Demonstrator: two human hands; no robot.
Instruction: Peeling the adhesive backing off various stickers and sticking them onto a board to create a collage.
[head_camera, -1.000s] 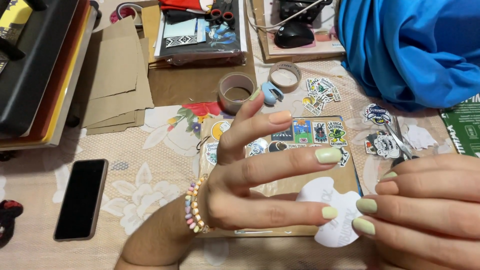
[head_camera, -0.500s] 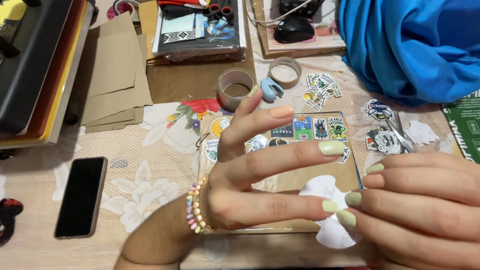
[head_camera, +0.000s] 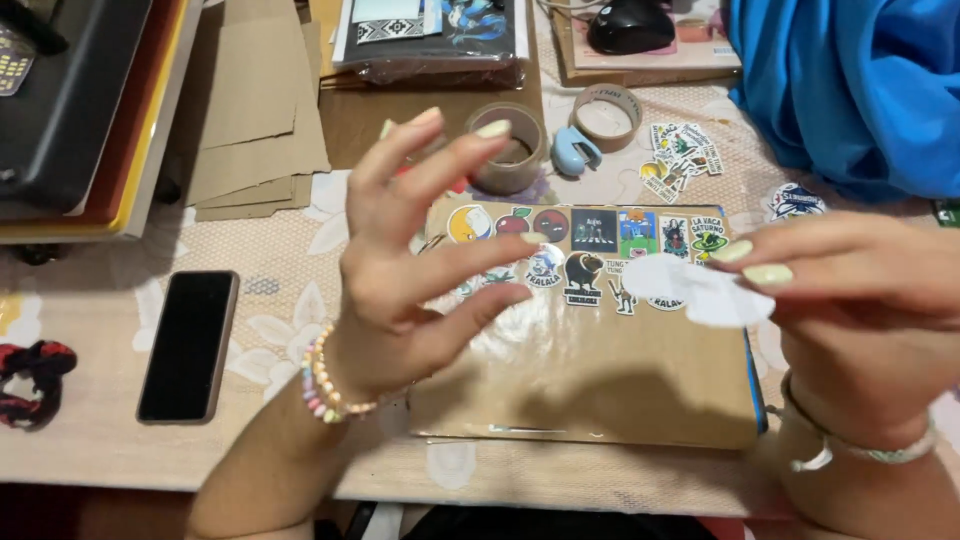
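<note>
Hovering left hand (head_camera: 410, 265) open, fingers splayed, above brown notebook (head_camera: 590, 380); pinching white sticker sheet (head_camera: 700, 292) with right hand (head_camera: 860, 290) over notebook's right edge.

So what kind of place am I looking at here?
Likely a home craft desk: a brown notebook cover decorated with stickers, loose stickers on a floral tablecloth, tape rolls, and the right hand holding a white sticker backing.

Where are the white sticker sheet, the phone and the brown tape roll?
white sticker sheet (head_camera: 712, 297), head view, bare middle of the paper.
phone (head_camera: 188, 345), head view, centre of its dark screen.
brown tape roll (head_camera: 527, 168), head view, its front wall.
</note>
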